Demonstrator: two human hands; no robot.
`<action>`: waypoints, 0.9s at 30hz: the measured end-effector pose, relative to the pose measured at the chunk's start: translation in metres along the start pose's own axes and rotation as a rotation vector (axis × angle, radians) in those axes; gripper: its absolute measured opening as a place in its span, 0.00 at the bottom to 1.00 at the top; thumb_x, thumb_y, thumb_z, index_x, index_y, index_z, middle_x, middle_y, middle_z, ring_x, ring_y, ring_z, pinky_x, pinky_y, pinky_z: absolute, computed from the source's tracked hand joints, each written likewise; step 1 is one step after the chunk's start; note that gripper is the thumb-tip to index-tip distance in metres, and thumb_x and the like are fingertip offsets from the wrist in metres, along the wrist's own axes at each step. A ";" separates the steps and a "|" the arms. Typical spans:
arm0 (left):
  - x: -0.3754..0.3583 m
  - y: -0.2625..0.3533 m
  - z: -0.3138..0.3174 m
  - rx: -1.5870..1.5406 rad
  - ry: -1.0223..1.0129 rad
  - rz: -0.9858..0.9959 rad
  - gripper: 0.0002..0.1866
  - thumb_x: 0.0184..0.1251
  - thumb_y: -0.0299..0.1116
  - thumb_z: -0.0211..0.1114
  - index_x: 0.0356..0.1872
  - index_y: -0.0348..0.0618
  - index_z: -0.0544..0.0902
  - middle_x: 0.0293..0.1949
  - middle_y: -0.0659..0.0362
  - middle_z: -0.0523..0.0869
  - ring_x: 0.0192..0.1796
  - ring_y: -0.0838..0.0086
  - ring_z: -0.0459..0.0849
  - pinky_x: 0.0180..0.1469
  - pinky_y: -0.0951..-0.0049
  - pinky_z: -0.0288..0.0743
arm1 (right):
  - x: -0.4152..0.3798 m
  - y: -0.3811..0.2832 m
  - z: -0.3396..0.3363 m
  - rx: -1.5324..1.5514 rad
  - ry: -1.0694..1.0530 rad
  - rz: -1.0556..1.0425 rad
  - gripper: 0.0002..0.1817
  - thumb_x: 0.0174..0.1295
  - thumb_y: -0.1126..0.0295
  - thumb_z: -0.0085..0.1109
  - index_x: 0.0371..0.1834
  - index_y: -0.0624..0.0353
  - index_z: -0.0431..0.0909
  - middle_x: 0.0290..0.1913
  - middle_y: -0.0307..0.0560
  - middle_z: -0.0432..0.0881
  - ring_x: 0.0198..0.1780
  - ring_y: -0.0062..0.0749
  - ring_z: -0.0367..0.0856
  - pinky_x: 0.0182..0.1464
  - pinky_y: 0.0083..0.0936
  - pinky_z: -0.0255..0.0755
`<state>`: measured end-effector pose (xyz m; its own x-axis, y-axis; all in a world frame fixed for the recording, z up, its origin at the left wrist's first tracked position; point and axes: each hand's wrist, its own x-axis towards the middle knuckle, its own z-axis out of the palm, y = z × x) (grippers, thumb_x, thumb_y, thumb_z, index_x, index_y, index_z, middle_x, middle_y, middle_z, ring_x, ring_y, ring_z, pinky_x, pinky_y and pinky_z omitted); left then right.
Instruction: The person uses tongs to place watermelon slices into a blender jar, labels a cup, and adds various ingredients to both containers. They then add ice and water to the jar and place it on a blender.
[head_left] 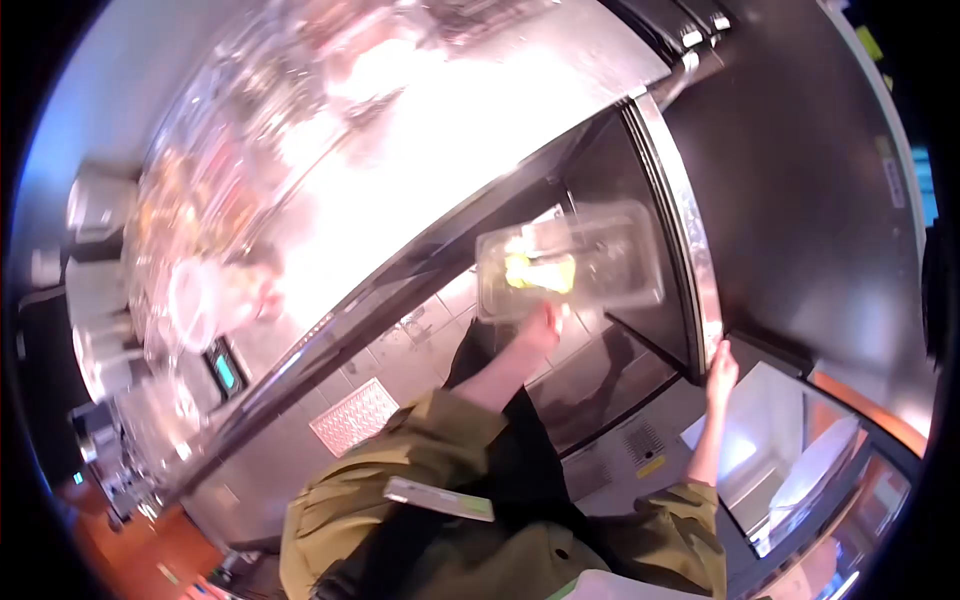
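Observation:
My left hand (541,328) grips the near edge of a clear plastic container (625,290), closed on its rim. Inside the container lies something pale yellow-green (540,272), too blurred to name. The container is held over the gap between the counter and a dark refrigerator door (672,190). My right hand (722,368) is closed around the edge of that door, near its lower end in the view. Part of the fingers is hidden behind the edge.
A bright steel counter (430,170) runs along the left, with several blurred food containers. A white tub (193,302) and a small scale-like display (223,368) stand near its edge. Tiled floor (405,345) shows below. A grey bin with a bag (815,470) stands at lower right.

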<state>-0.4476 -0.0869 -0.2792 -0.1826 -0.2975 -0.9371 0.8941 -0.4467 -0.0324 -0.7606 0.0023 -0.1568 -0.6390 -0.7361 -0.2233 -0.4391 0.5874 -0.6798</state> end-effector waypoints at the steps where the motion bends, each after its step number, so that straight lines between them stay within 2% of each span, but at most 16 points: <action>1: -0.052 0.000 -0.013 0.008 -0.071 -0.060 0.05 0.59 0.27 0.49 0.25 0.41 0.68 0.20 0.60 0.70 0.21 0.75 0.69 0.31 0.81 0.71 | -0.008 0.007 0.006 -0.055 -0.020 -0.026 0.26 0.64 0.51 0.41 0.13 0.57 0.62 0.14 0.30 0.59 0.19 0.16 0.54 0.20 0.19 0.50; 2: -0.112 0.005 -0.026 0.027 -0.138 -0.113 0.04 0.58 0.25 0.50 0.25 0.41 0.68 0.19 0.61 0.70 0.19 0.76 0.68 0.29 0.83 0.71 | -0.023 0.004 0.013 0.010 -0.071 -0.015 0.25 0.65 0.52 0.40 0.14 0.57 0.62 0.14 0.30 0.59 0.19 0.16 0.54 0.21 0.19 0.50; 3: -0.167 0.012 -0.024 0.164 -0.233 -0.082 0.06 0.59 0.27 0.50 0.24 0.39 0.70 0.22 0.59 0.74 0.21 0.78 0.70 0.27 0.84 0.70 | -0.032 0.001 0.022 0.069 -0.127 -0.040 0.24 0.65 0.52 0.39 0.17 0.58 0.66 0.14 0.30 0.60 0.18 0.18 0.57 0.21 0.21 0.53; 4: -0.221 0.020 -0.021 0.297 -0.325 -0.038 0.07 0.60 0.28 0.51 0.24 0.36 0.72 0.24 0.57 0.78 0.22 0.80 0.72 0.24 0.85 0.69 | -0.047 -0.006 0.033 0.104 -0.177 -0.041 0.23 0.65 0.52 0.39 0.19 0.58 0.66 0.16 0.31 0.61 0.20 0.18 0.58 0.23 0.21 0.55; 6: -0.304 0.036 -0.002 0.230 -0.284 -0.038 0.07 0.60 0.28 0.51 0.25 0.37 0.72 0.27 0.53 0.80 0.24 0.78 0.75 0.28 0.86 0.70 | -0.084 -0.027 0.058 0.173 -0.328 0.000 0.21 0.64 0.51 0.40 0.24 0.58 0.67 0.20 0.32 0.63 0.22 0.19 0.60 0.26 0.21 0.58; 10: -0.334 0.069 0.002 0.155 -0.453 0.177 0.07 0.62 0.28 0.51 0.32 0.34 0.74 0.33 0.54 0.80 0.28 0.80 0.77 0.27 0.87 0.70 | -0.151 -0.073 0.120 0.307 -0.688 0.204 0.20 0.63 0.49 0.42 0.34 0.58 0.68 0.28 0.34 0.68 0.27 0.19 0.65 0.33 0.21 0.64; 12: -0.338 0.084 0.015 0.119 -0.285 0.389 0.05 0.60 0.29 0.55 0.33 0.37 0.73 0.32 0.56 0.80 0.29 0.80 0.77 0.24 0.85 0.65 | -0.162 -0.105 0.159 0.426 -0.871 0.354 0.22 0.62 0.48 0.43 0.40 0.57 0.69 0.32 0.35 0.70 0.30 0.20 0.67 0.37 0.20 0.66; 14: -0.310 0.105 0.012 0.071 -0.409 0.526 0.04 0.59 0.28 0.57 0.32 0.42 0.72 0.31 0.56 0.79 0.26 0.79 0.75 0.24 0.83 0.67 | -0.161 -0.128 0.192 0.675 -1.108 0.521 0.24 0.61 0.49 0.45 0.46 0.60 0.67 0.36 0.36 0.71 0.30 0.22 0.68 0.38 0.22 0.67; 15: -0.301 0.114 0.013 0.027 -0.367 0.561 0.04 0.58 0.28 0.58 0.33 0.42 0.72 0.30 0.57 0.79 0.26 0.79 0.74 0.25 0.83 0.66 | -0.160 -0.127 0.210 0.739 -1.104 0.594 0.25 0.60 0.50 0.48 0.50 0.62 0.66 0.41 0.41 0.73 0.30 0.22 0.70 0.37 0.22 0.68; 18: -0.283 0.129 0.020 -0.062 -0.279 0.604 0.06 0.57 0.28 0.60 0.31 0.44 0.71 0.28 0.60 0.77 0.26 0.79 0.75 0.26 0.83 0.64 | -0.138 -0.183 0.183 0.261 -1.234 0.426 0.20 0.61 0.56 0.50 0.46 0.62 0.71 0.39 0.45 0.77 0.30 0.22 0.74 0.36 0.22 0.70; 20: -0.268 0.146 0.023 -0.089 -0.276 0.601 0.07 0.56 0.28 0.62 0.29 0.45 0.70 0.26 0.62 0.76 0.27 0.80 0.76 0.26 0.83 0.63 | -0.107 -0.242 0.125 -0.171 -1.142 0.116 0.12 0.59 0.63 0.53 0.33 0.63 0.77 0.32 0.47 0.79 0.29 0.24 0.77 0.32 0.22 0.71; 22: -0.263 0.152 0.028 -0.159 -0.203 0.596 0.07 0.56 0.28 0.61 0.31 0.44 0.70 0.27 0.62 0.76 0.27 0.79 0.75 0.27 0.82 0.63 | -0.096 -0.335 0.089 -0.321 -0.960 -0.286 0.08 0.56 0.70 0.54 0.29 0.64 0.79 0.27 0.46 0.80 0.29 0.23 0.78 0.32 0.21 0.72; 24: -0.260 0.161 0.036 -0.173 -0.122 0.590 0.06 0.57 0.28 0.60 0.30 0.45 0.70 0.27 0.62 0.76 0.26 0.78 0.74 0.27 0.81 0.64 | -0.121 -0.410 0.116 -0.066 -0.832 -0.900 0.07 0.53 0.71 0.56 0.30 0.63 0.79 0.25 0.46 0.79 0.26 0.25 0.77 0.31 0.21 0.71; 25: -0.259 0.163 0.036 -0.183 -0.150 0.594 0.07 0.57 0.28 0.60 0.31 0.45 0.70 0.28 0.63 0.76 0.29 0.78 0.75 0.29 0.81 0.65 | -0.127 -0.426 0.152 -0.198 -0.814 -1.029 0.09 0.53 0.70 0.58 0.32 0.65 0.78 0.28 0.46 0.79 0.27 0.24 0.78 0.30 0.19 0.71; 26: -0.259 0.162 0.035 -0.192 -0.156 0.602 0.07 0.57 0.28 0.60 0.31 0.45 0.69 0.28 0.63 0.76 0.30 0.79 0.75 0.29 0.81 0.66 | -0.149 -0.445 0.190 -0.292 -0.827 -1.112 0.11 0.50 0.68 0.61 0.33 0.65 0.78 0.31 0.50 0.79 0.32 0.34 0.80 0.34 0.24 0.72; 27: -0.258 0.162 0.035 -0.199 -0.163 0.619 0.07 0.57 0.28 0.60 0.31 0.44 0.69 0.28 0.63 0.75 0.31 0.79 0.75 0.29 0.81 0.66 | -0.162 -0.454 0.228 -0.369 -0.868 -1.271 0.19 0.47 0.60 0.63 0.36 0.64 0.78 0.36 0.53 0.78 0.38 0.44 0.78 0.39 0.30 0.72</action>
<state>-0.2699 -0.1116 -0.0302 0.3424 -0.5797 -0.7394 0.9095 0.0071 0.4156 -0.3141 -0.2221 0.0287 0.7342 -0.6756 -0.0675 -0.5901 -0.5859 -0.5554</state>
